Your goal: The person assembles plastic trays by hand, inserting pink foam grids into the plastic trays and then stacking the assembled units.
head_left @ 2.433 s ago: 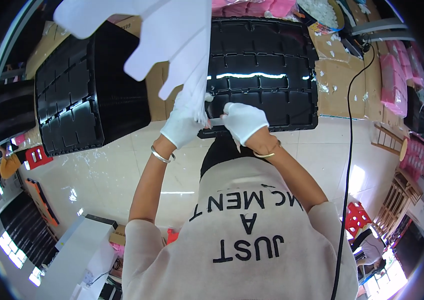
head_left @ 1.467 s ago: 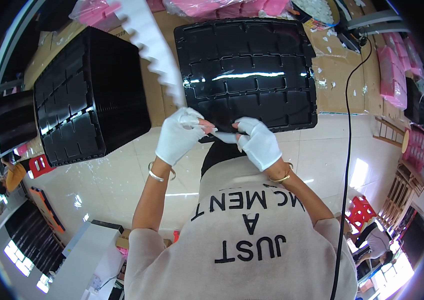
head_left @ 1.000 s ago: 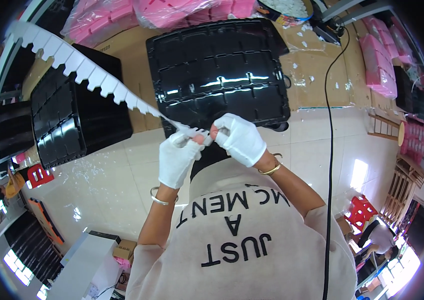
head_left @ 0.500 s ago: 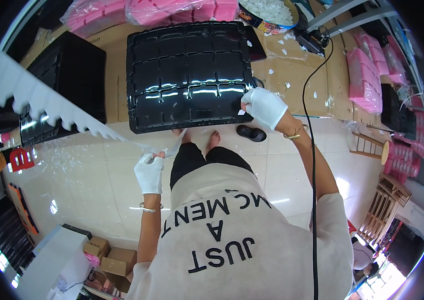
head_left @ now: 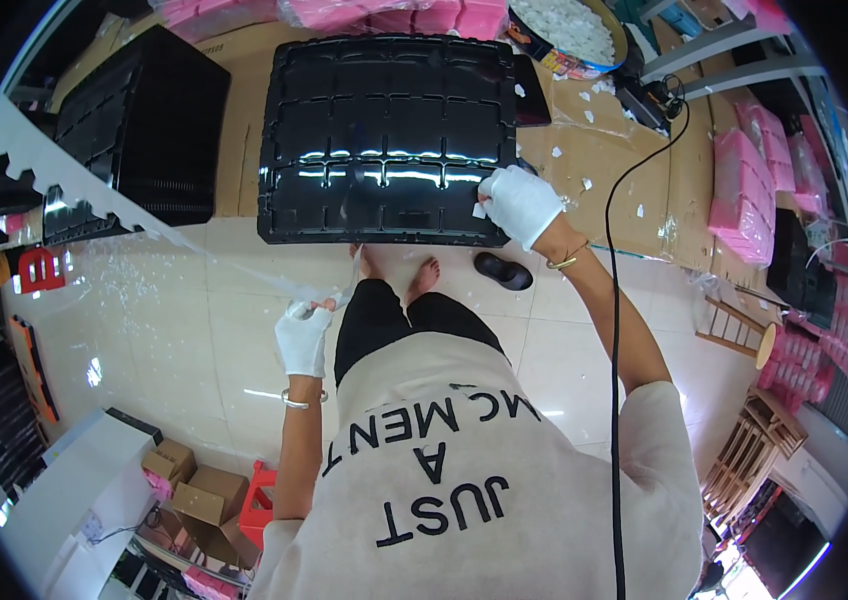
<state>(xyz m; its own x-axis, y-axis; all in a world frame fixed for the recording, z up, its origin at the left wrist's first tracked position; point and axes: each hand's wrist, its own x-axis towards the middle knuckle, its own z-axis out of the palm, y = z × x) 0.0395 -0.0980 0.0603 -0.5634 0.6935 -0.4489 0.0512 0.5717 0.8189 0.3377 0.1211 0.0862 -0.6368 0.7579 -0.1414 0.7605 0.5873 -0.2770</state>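
A shiny black plastic tray (head_left: 389, 125) with a grid of raised ribs lies on the cardboard-covered work surface in front of me. My right hand (head_left: 521, 207), in a white glove with bare fingertips, is closed at the tray's near right corner. A small white sticker (head_left: 480, 211) shows at its fingertips, against the tray. My left hand (head_left: 303, 335), gloved the same way, is raised before the tray and pinches a long translucent white strip (head_left: 84, 178) with a notched edge. The strip runs up to the far left, and a short end hangs beside the fingers.
A tall stack of black trays (head_left: 174, 125) stands at the left. Pink wrapped bundles (head_left: 424, 18) line the back, beside a round tub (head_left: 569, 30) of white scraps. A black cable (head_left: 616, 330) hangs at my right. Dark slippers (head_left: 502, 270) lie on the floor.
My view has shifted slightly. My right hand has moved a little up along the tray's corner with the sticker. My left hand still pinches the strip, which hangs slightly lower.
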